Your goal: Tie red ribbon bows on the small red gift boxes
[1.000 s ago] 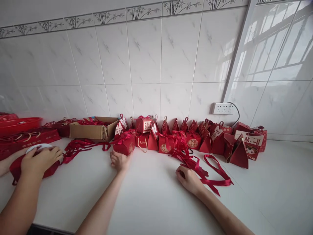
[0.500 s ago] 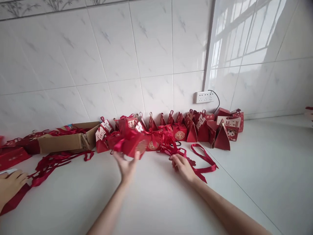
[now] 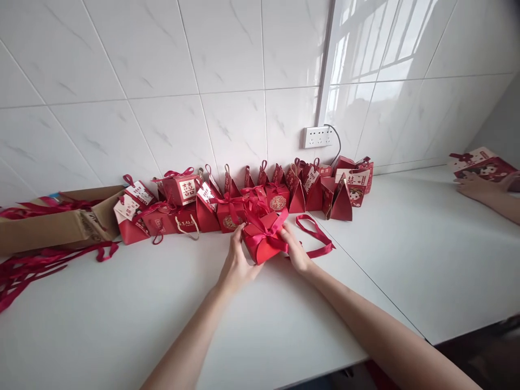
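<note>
A small red gift box (image 3: 262, 242) with a red ribbon bow sits on the white counter (image 3: 122, 314), held between both my hands. My left hand (image 3: 238, 265) grips its left side with fingers curled round it. On the box's right side my right hand (image 3: 296, 250) presses, fingers closed against it. A loose red ribbon (image 3: 314, 238) lies just right of my right hand. Behind the box stands a row of several red gift boxes and pouches (image 3: 227, 203) along the tiled wall.
An open cardboard box (image 3: 52, 222) with red ribbons lies at the left, more ribbons (image 3: 36, 265) trailing in front. A wall socket (image 3: 317, 137) sits above the row. Another person's hand (image 3: 477, 187) rests by a printed red box (image 3: 481, 162) at the far right.
My left hand lifted the red box from the row and brought it right and nearer; my right hand left the ribbon and closed on it. The view swung right, hiding the left-hand person.
</note>
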A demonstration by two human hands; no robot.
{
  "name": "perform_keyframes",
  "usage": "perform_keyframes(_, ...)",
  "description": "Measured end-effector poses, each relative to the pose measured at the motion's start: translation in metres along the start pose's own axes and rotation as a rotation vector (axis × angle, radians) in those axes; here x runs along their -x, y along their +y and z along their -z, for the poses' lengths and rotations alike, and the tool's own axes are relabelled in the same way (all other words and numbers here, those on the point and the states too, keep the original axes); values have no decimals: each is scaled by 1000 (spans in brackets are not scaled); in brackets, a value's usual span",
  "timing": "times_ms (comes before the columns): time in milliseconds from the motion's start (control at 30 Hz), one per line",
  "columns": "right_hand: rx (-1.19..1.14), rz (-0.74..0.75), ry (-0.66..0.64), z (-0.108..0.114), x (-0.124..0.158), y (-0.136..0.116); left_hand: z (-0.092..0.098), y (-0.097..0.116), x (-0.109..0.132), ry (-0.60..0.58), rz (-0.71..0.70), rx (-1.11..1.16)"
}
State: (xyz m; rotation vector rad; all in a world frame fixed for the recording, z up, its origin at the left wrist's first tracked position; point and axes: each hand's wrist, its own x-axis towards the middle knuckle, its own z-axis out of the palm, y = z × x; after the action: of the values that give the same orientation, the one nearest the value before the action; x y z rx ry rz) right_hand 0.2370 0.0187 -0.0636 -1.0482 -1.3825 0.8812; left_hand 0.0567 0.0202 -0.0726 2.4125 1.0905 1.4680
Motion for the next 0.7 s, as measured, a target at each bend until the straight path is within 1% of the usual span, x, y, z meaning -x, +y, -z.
perform_keyframes(67, 1, 38, -43, -2, 3, -1, 4, -1, -3, -22, -26, 3)
perform_keyframes(133, 11, 88, -29, -3, 7, -2, 5, 0, -5, -38, 6, 58)
perform_keyframes(200, 23, 165, -24, -3, 9, -4, 5, 3, -6, -48, 97, 157)
perform_keyframes(267, 13, 210, -54, -2, 10, -5, 5, 6, -8, -35, 230, 290)
perform_keyframes(300, -5, 203, -75, -2, 10, -6, 6, 7, -9, -17, 303, 360)
perform_keyframes(367, -60, 103, -90, 1, 7, -7, 9, 5, -11, 39, 436, 485)
perform_keyframes(467, -109, -66, -4, 5, 0, -5, 15, -2, -15, 173, 569, 567)
perform_keyframes(533, -106, -114, 63, 6, -4, -4, 18, -7, -16, 279, 609, 542)
perform_keyframes(600, -102, -131, 74, 5, -6, -3, 21, -8, -17, 334, 619, 513)
perform_keyframes(633, -104, -140, 59, 5, -6, -3, 22, -7, -17, 328, 613, 512)
perform_keyframes(700, -112, -150, 18, 3, -4, -4, 23, -3, -17, 273, 593, 533)
